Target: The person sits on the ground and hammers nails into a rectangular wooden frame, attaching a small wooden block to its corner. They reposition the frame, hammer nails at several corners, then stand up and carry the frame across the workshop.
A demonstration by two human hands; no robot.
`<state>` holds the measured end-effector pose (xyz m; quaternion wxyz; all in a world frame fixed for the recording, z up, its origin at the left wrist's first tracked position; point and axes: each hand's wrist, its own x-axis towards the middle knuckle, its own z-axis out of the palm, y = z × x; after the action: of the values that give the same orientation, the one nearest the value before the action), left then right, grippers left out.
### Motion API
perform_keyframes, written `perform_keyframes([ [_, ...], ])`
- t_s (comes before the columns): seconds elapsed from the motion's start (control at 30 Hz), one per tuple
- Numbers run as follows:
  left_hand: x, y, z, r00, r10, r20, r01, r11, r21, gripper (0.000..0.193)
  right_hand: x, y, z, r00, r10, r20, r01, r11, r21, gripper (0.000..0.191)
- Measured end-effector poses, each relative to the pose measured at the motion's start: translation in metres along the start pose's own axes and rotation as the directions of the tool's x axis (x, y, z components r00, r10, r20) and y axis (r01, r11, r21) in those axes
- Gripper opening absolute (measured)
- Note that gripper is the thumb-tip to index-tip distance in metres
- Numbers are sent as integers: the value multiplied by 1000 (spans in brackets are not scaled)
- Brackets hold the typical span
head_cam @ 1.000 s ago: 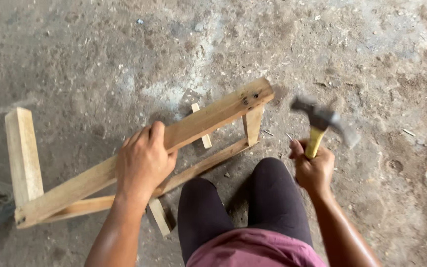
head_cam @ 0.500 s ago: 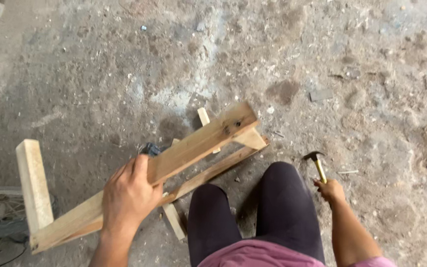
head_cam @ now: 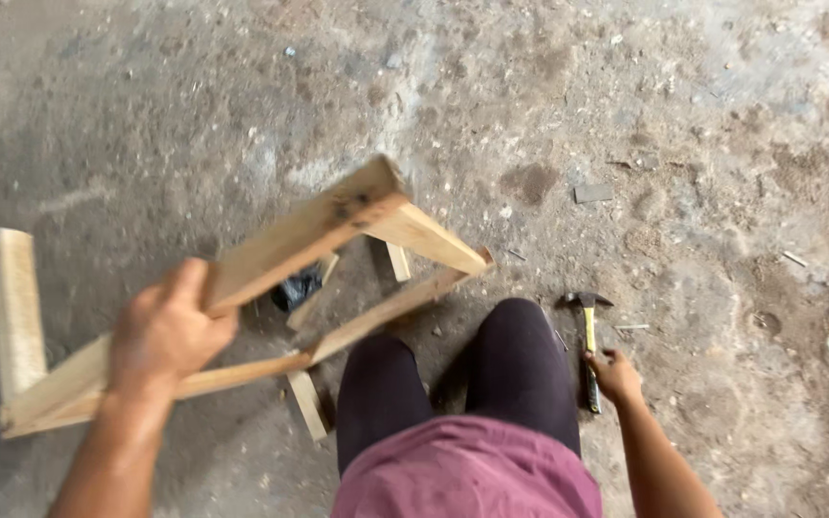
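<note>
My left hand [head_cam: 167,331] is wrapped tight around the upper rail of the wooden frame [head_cam: 242,288], which is tipped up off the concrete floor [head_cam: 626,115] in front of my knees [head_cam: 453,384], its far corner raised and its short end piece out to my left. The frame looks like light, dry lumber: stiff, rough enough not to slip, and awkward more than heavy, since it is long and open. I judge the nailed joints are its weak spots, so a hold near the middle of a rail, where I have it, seems better than levering on a corner. My right hand [head_cam: 614,376] is low beside my right knee, fingers curled on the handle of the hammer [head_cam: 588,341], whose head lies on the floor; I cannot tell how firm that hold is. A small dark object [head_cam: 296,288] lies on the floor behind the rails. Against 1 second ago, the hammer has dropped from a raised position beside the frame down to the ground, and against 0.5 seconds ago the frame has tilted up further, its near corner lifted toward me, while my left hand stays on the same rail.
</note>
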<state>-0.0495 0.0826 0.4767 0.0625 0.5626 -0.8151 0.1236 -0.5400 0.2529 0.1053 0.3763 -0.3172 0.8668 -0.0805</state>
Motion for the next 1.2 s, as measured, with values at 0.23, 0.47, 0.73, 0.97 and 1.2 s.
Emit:
perform_keyframes([
  [0.23, -68, -69, -37, 990, -22, -140, 32, 997, 74, 21, -77, 86, 29, 931, -16, 365, 165, 909, -382, 107],
  [0.47, -12, -61, -91, 999, -49, -15, 50, 994, 101, 28, -97, -9, -63, 993, 2, 118, -33, 964, 263, 69],
  [0.73, 102, 63, -213, 932, 138, 334, -100, 987, -128, 33, -269, -133, -296, 847, -531, 31, 423, 708, 566, 25],
  [0.97, 247, 365, -389, 791, 542, 283, -395, 806, -441, 38, -402, -90, -514, 632, -760, -150, 767, 586, 261, 31],
  [1.2, 267, 691, -515, 522, 836, 169, -653, 519, -551, 44, -343, 53, -681, 701, -629, -336, 713, 616, 336, 66],
])
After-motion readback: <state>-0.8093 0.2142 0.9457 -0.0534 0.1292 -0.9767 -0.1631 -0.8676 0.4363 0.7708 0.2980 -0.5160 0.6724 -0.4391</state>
